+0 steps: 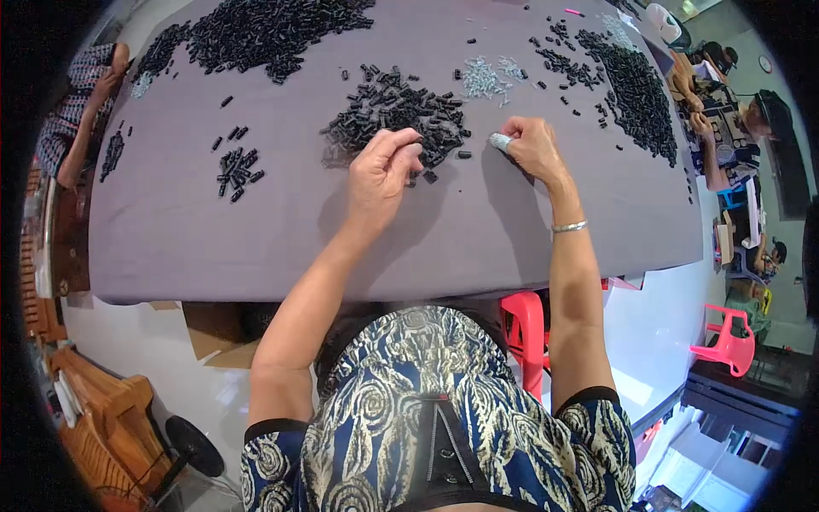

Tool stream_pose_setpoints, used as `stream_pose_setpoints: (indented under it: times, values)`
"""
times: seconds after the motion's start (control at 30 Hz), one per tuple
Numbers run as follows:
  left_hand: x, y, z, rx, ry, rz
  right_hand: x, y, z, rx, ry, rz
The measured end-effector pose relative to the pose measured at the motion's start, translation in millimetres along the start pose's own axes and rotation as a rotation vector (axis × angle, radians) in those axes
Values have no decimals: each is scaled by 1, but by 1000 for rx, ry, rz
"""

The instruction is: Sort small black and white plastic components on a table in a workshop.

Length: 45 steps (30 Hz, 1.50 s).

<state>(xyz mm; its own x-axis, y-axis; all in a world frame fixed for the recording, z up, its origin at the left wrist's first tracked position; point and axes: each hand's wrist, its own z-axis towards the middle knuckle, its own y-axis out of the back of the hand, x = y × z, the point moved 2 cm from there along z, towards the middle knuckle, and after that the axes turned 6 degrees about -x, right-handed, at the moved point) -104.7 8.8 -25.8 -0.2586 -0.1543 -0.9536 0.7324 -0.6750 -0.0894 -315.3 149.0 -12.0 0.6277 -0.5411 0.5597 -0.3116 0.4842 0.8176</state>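
My left hand (381, 175) is closed in a pinch over the front of a heap of small black cylindrical pieces (375, 107). A bit of black shows at its fingertips, too small to tell from the heap behind. To the right, my right hand (533, 147) is raised above the cloth with its fingers pressed together. A whitish wrap (501, 142) covers one fingertip, and what the fingers hold, if anything, is hidden. Just beyond this hand is a small pile of clear, pale pieces (485, 78). One loose black piece (464, 154) lies between the hands.
A grey cloth (256, 256) covers the table. Larger black heaps lie at the far left (256, 38) and far right (636, 102), with a small cluster (237, 171) at left. Other people sit along both sides. A red chair (525, 333) stands by the near edge.
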Motion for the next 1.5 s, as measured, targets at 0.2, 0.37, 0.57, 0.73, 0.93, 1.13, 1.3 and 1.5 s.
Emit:
stream_pose_setpoints:
  times: [0.2, 0.37, 0.57, 0.73, 0.93, 1.13, 1.3, 1.5]
  values:
    - [1, -3, 0, 12, 67, -103, 27, -14, -11, 116, -209, 762]
    - [1, -2, -1, 32, 56, -50, 62, -26, -20, 262, -244, 1223]
    - [2, -2, -1, 18, 37, -42, 90, -37, -26, 323, -173, 1380]
    - [-1, -3, -1, 22, 45, -27, 90, -43, -30, 314, -202, 1384]
    - [1, -4, -1, -10, 37, -59, 91, -45, -32, 378, -252, 1397]
    - [-3, -1, -5, 61, -59, 76, 84, -46, -31, 560, -347, 1458]
    - [-6, -2, -7, 68, -124, 156, 79, -47, -31, 591, -383, 1485]
    - [-11, -1, -7, 23, -97, 187, 85, -41, -35, 523, -347, 1409]
